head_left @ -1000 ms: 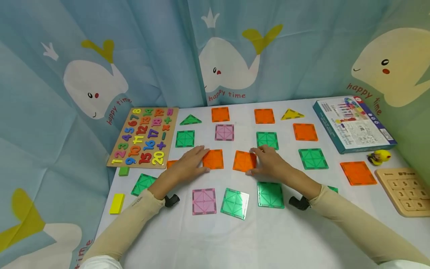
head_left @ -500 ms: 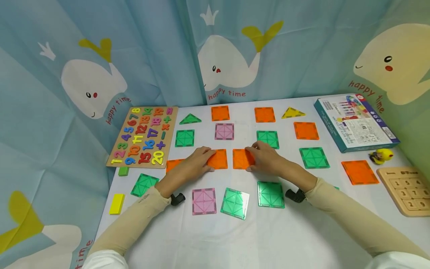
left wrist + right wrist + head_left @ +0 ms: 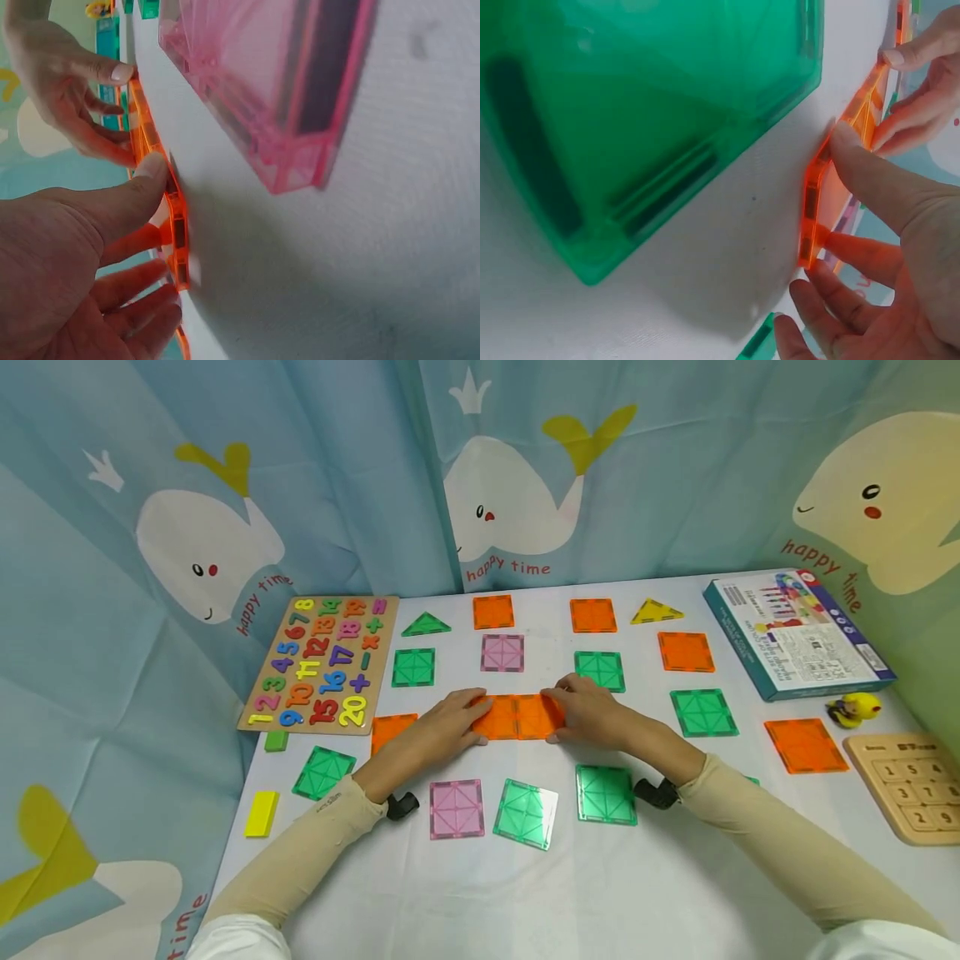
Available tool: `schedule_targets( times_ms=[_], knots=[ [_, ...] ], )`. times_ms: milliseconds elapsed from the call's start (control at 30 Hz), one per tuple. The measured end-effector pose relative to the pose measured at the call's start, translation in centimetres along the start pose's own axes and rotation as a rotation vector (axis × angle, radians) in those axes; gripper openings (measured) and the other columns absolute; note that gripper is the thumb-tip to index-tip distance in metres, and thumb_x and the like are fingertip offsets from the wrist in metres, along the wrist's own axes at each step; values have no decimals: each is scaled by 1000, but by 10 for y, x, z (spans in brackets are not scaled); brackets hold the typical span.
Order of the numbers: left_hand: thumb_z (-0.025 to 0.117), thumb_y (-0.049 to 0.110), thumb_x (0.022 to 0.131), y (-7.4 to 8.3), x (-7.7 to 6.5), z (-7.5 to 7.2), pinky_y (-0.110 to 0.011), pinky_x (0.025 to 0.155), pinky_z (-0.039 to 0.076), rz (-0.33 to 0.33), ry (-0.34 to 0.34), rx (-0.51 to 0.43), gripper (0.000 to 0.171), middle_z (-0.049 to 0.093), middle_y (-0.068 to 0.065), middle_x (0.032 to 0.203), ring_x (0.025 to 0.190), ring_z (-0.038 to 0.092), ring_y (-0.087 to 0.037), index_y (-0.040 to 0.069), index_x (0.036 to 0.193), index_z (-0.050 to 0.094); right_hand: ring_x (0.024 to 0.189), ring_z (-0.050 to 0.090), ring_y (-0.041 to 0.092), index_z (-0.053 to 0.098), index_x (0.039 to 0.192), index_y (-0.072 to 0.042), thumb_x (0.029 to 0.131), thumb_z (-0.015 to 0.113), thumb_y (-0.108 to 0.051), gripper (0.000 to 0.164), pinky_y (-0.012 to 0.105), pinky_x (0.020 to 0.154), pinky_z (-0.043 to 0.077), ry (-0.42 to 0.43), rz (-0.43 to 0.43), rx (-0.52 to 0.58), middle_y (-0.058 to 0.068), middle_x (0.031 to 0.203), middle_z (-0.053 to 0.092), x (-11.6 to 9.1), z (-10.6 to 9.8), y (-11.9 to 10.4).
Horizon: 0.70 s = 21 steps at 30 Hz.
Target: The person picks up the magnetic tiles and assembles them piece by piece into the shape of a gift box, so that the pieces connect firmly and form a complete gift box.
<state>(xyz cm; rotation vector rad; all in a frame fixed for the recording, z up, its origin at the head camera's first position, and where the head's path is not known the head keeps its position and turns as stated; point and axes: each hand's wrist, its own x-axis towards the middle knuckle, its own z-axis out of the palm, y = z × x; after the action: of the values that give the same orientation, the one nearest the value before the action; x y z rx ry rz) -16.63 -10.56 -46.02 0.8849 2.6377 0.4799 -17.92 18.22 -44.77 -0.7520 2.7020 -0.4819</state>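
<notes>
Two square orange magnetic tiles lie edge to edge on the white table. My left hand point(image 3: 442, 727) pinches the left orange tile point(image 3: 501, 719) by its near and far edges, thumb nearest me. On the other side, my right hand point(image 3: 596, 717) grips the right orange tile point(image 3: 535, 718) in the same way. In the left wrist view the thumb point(image 3: 146, 176) presses the tile's rim, fingers spread along its far side. The right wrist view has the thumb point(image 3: 855, 154) on the orange rim too. Both palms partly cover the outer ends of the tiles.
Nearer me lie a pink tile point(image 3: 456, 809), a tilted green tile point(image 3: 525, 813) and another green tile point(image 3: 606, 794). More tiles are spread behind and around. A number board point(image 3: 318, 664) stands left; a box point(image 3: 798, 635) and wooden number tray point(image 3: 903, 789) are right.
The two orange tiles have come together: the left hand slid its tile to the right, while the right hand shifted slightly left. The gap between them has closed.
</notes>
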Motion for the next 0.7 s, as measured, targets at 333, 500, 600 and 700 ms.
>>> schedule_targets(
  times_ms=[333, 500, 600, 700],
  knots=[
    [58, 32, 110, -1, -2, -2, -46, 128, 29, 58, -8, 63, 64, 31, -18, 170, 157, 31, -33, 2, 162, 37, 123, 50, 47, 54, 149, 4, 95, 82, -25, 68, 63, 105, 47, 79, -40, 64, 33, 140, 52, -5, -24, 27],
    [57, 32, 110, -1, -1, -1, -44, 128, 30, 61, -6, 83, 63, 33, -16, 170, 155, 35, -32, 2, 162, 38, 133, 41, 55, 43, 156, 5, 102, 73, -23, 68, 70, 111, 40, 83, 102, 88, 39, 150, 38, -7, -48, 61],
    [56, 34, 110, -1, -1, 1, -43, 128, 30, 54, -22, 79, 63, 33, -13, 171, 156, 34, -30, 5, 163, 38, 136, 36, 59, 39, 157, 7, 103, 71, -23, 69, 72, 111, 39, 62, 166, 90, 41, 152, 33, -7, -51, 79],
    [56, 35, 110, -1, 0, 2, -43, 128, 30, 58, -27, 65, 63, 32, -12, 171, 156, 34, -30, 6, 163, 39, 135, 36, 59, 41, 155, 7, 103, 71, -24, 68, 72, 111, 39, 47, 189, 85, 42, 151, 34, -4, -48, 91]
  ],
)
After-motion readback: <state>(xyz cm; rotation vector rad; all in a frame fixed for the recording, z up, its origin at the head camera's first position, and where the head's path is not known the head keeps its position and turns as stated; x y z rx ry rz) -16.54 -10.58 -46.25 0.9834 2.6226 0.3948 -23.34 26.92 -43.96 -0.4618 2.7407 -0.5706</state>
